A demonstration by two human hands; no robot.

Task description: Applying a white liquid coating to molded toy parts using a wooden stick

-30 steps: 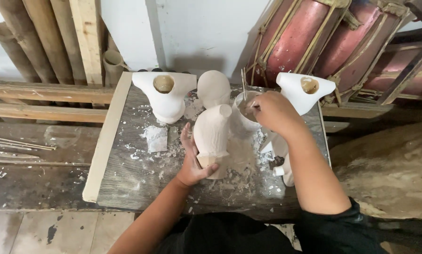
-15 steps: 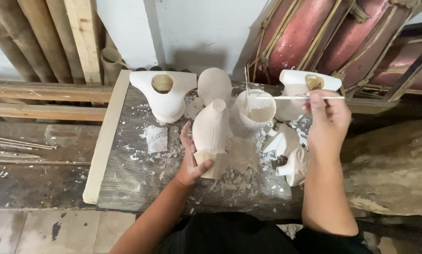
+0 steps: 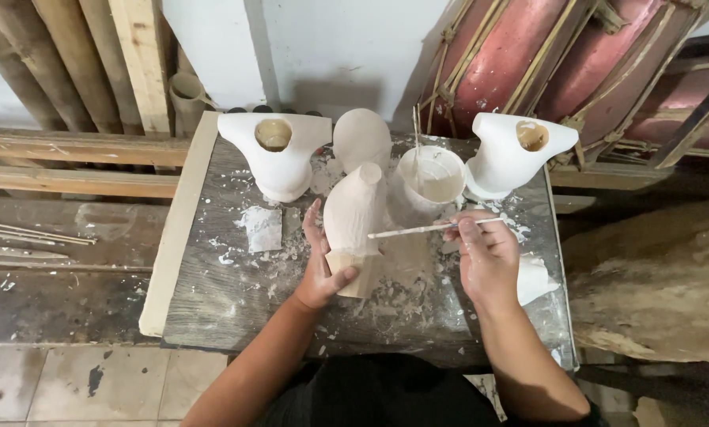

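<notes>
item: pale carved figure [image 3: 354, 217], tapered and rounded at the top, squared off at a wooden base; it is stood upright near the middle of the worktop [image 3: 212, 292], among white chips and dust.

left hand [image 3: 323, 265]: placed at the base of the figure on its left side, thumb across the near face of the base, fingers [image 3: 313, 229] laid up along the flank; it is clamped on the figure.

right hand [image 3: 487, 257]: closed on a thin white-coated stick [image 3: 414, 230], pinched at its right end, the stick held level with its tip just at the right side of the figure; whether the tip touches cannot be told.

surroundings: a white cup [image 3: 429, 178] of pale liquid is set just beyond the figure, to the right. two white moulds with round openings are stood at the far edge, one at the left [image 3: 274, 154], one at the right [image 3: 516, 154]. a smooth egg-shaped form [image 3: 362, 138] is placed between them. a white shard [image 3: 538, 281] lies under the right wrist. bamboo poles [image 3: 30, 63] are leaned at the far left.

handling, as judged: the figure is taken to be stiff and fairly light, dusty and so somewhat slippery, with carved surface liable to chipping; the squared base is judged the soundest place for a hold, the narrow top the poorest.
</notes>
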